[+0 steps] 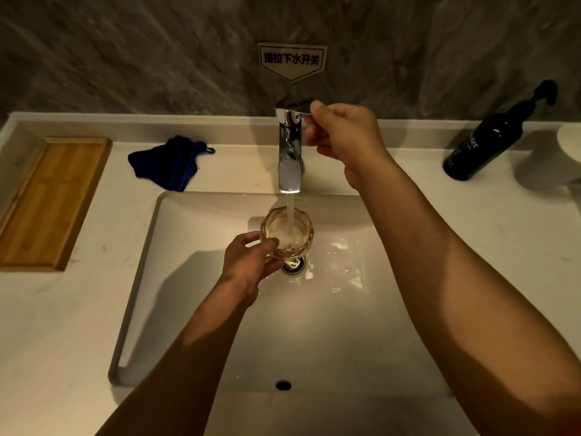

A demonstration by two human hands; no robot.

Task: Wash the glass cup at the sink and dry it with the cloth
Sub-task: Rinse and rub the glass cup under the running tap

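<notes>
A faceted amber glass cup [300, 229] is held upright over the drain of the white sink [188, 309], directly under the chrome faucet [290, 152]. Water streams from the spout into the cup. My left hand [248, 265] grips the cup from its left side. My right hand [342, 136] pinches the faucet's lever handle at the top right. A crumpled dark blue cloth [169, 163] lies on the counter, left of the faucet and behind the sink.
A bamboo tray [47, 202] rests on the counter at far left. A dark pump bottle [490, 143] stands at the back right, with a white rounded object [569, 146] at the right edge. A sign [292, 59] hangs on the grey wall above the faucet.
</notes>
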